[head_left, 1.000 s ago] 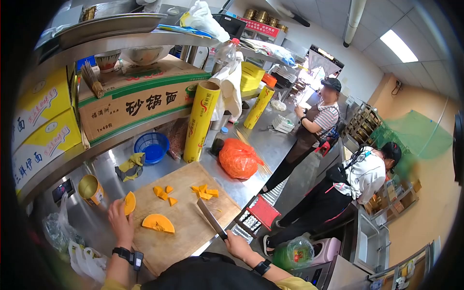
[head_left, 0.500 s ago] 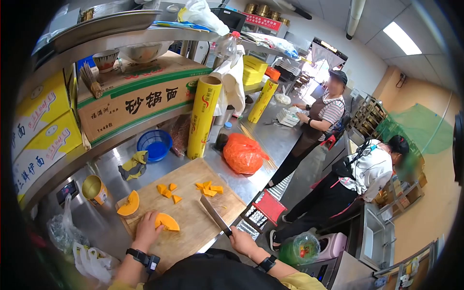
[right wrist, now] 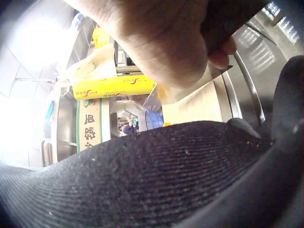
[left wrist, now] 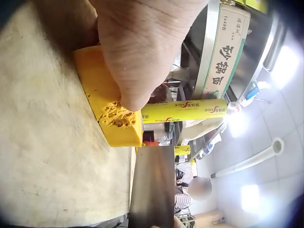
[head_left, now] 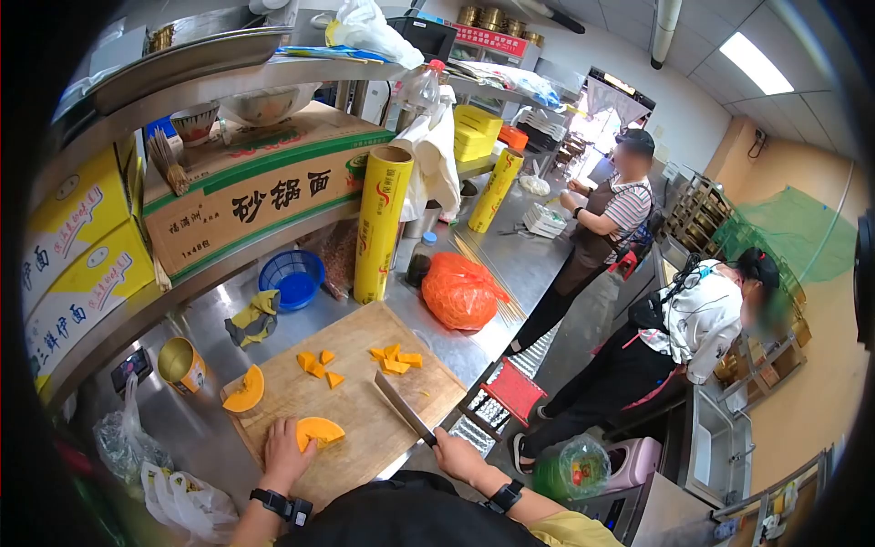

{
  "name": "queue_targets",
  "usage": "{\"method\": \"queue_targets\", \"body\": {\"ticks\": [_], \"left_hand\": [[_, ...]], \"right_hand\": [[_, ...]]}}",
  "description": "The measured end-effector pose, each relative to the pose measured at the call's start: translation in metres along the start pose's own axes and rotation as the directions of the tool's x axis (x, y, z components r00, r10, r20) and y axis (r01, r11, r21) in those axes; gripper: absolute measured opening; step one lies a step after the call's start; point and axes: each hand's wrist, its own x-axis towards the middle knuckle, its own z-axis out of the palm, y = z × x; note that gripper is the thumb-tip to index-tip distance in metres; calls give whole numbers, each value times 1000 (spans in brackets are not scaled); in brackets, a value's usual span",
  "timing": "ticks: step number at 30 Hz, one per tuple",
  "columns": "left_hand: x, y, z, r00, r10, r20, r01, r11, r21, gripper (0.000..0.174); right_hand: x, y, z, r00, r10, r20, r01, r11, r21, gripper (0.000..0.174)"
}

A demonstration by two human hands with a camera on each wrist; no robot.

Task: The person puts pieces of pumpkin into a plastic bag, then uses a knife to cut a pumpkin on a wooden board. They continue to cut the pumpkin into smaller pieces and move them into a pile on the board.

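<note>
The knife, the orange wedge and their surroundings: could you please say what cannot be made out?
Handle of the knife: head view, mostly inside the right hand.
Left end of the wedge: head view, behind the left hand.
Contents of the red bag: head view, veiled by plastic.
Face of the person in white: head view, blurred.

A yellow sleeve [head_left: 572,530], a black garment [head_left: 410,515] (finely ribbed, seen close) and black wrist straps [head_left: 269,500], the left carrying a boxy camera [head_left: 297,511].
</note>
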Motion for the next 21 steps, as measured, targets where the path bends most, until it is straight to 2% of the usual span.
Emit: {"method": "queue_targets", "body": {"ticks": [6,9,15,18,21], "left_hand": [[-1,3,-5,998,-39,46,41,999,-27,57],[-3,2,-1,1000,-3,-12,2,1000,-22,56],[-9,8,0,997,74,8,-72,990,-123,52],[-10,9,2,998,61,-15,-63,989,-134,51],[-10,8,-1,998,44,45,-38,993,-109,65]], "right_hand": [[1,3,3,999,-15,-29,15,1000,24,22],[2,4,4,999,-18,-32,19,1000,13,22],[3,8,7,999,-27,-41,27,999,22,22],[3,8,7,998,-41,-51,43,999,24,22],[3,9,8,997,-56,-52,58,998,36,22]]}}
